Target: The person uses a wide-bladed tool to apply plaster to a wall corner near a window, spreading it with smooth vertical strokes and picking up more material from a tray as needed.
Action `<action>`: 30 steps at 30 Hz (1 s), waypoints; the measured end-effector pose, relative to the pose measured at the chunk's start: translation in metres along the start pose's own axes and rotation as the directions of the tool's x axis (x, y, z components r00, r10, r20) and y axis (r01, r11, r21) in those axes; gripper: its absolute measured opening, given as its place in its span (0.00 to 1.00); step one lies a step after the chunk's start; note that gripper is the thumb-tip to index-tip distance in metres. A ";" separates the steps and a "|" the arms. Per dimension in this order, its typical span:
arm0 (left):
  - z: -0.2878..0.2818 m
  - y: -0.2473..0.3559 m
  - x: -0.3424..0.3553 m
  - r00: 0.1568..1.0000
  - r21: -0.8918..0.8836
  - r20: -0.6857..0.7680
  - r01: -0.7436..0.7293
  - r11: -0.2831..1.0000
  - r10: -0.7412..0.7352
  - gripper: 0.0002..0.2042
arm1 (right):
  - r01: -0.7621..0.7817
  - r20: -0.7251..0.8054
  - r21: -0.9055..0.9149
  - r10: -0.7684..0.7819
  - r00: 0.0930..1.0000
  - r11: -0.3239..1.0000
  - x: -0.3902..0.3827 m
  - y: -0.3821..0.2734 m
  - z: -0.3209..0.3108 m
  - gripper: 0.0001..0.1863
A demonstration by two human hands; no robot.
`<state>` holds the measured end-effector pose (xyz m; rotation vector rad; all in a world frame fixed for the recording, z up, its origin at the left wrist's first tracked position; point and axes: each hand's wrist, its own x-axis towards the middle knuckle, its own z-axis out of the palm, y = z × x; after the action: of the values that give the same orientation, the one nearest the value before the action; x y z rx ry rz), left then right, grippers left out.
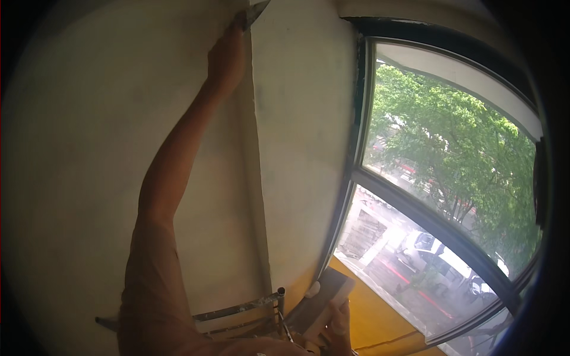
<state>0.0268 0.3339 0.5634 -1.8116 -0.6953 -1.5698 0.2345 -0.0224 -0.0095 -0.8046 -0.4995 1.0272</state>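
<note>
1. Grey metal flashes at the very top of my feed: a putty knife point(257, 14), its pointed, triangular blade angled up and to the right, part of it cut off by the rim of the view.
2. I've got the left hand point(228, 54) on it, raised high at the end of a long, bare forearm, fingers clenched around the handle; the individual fingertips are too dark for me to make out.
3. The knife sits right by the upper end of the vertical wall corner point(256, 148), though from here I can't tell whether the blade touches the plaster.
4. Down low, right of centre, there's my right hand point(338, 319), fingers grasping the near edge of a flat grey board point(323, 301) that tilts in front of the body.
5. A pale, rounded lump point(312, 289) shows at the board's left edge; I can't say what it is.
6. Left of the board, a tubular metal frame point(240, 310) crosses the bottom of the picture, its bars speckled with light spots.
7. Over on the right I have the dark-framed window point(428, 223), with a leafy green tree point(445, 127) filling the upper pane and a white car point(424, 242) in the glare of the lower one.
8. Beneath it, a bright yellow surface point(377, 323) runs along the window's lower edge.
</note>
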 end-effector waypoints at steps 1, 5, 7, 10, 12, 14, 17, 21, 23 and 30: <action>0.006 -0.004 -0.015 0.994 0.001 -0.077 -0.073 0.997 0.073 0.26 | -0.004 0.001 -0.003 0.004 1.000 1.000 -0.002 -0.003 0.001 0.27; 0.010 0.004 -0.087 0.999 -0.052 -0.035 -0.023 0.998 0.021 0.26 | 0.031 -0.020 -0.020 -0.032 0.999 0.999 -0.008 -0.017 0.002 0.27; 0.006 0.015 -0.121 0.994 -0.062 0.068 0.089 0.994 -0.085 0.29 | 0.048 -0.028 -0.027 -0.049 0.998 0.998 -0.009 -0.020 0.000 0.27; 0.003 0.020 -0.173 0.982 -0.013 0.139 0.130 0.991 -0.127 0.32 | 0.031 -0.003 -0.061 -0.031 1.000 0.998 -0.010 -0.026 0.003 0.27; -0.003 0.030 -0.201 0.969 -0.010 0.187 0.168 0.986 -0.163 0.34 | -0.006 0.020 -0.028 0.006 1.000 1.000 -0.011 -0.031 0.009 0.28; -0.005 0.039 -0.227 0.954 -0.021 0.239 0.191 0.981 -0.181 0.38 | -0.018 0.026 -0.050 0.020 0.999 0.999 -0.010 -0.031 0.008 0.28; -0.004 0.048 -0.258 0.934 -0.013 0.277 0.237 0.971 -0.225 0.39 | -0.026 0.052 -0.078 0.030 0.998 0.997 -0.010 -0.030 0.007 0.28; -0.010 0.060 -0.287 0.909 -0.003 0.328 0.273 0.962 -0.257 0.39 | -0.030 0.080 -0.101 0.039 0.996 0.994 -0.011 -0.025 0.004 0.27; -0.011 0.066 -0.306 0.868 0.023 0.379 0.338 0.941 -0.321 0.34 | -0.043 0.082 -0.079 0.049 0.995 0.996 -0.011 -0.020 0.000 0.27; -0.027 0.089 -0.400 0.844 0.056 0.417 0.346 0.937 -0.336 0.37 | -0.117 0.073 0.038 0.114 0.991 0.992 -0.012 -0.007 -0.004 0.27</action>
<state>0.0158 0.2614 0.1591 -2.1616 -1.2692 -1.4016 0.2356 -0.0368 -0.0067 -0.7690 -0.4942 1.1730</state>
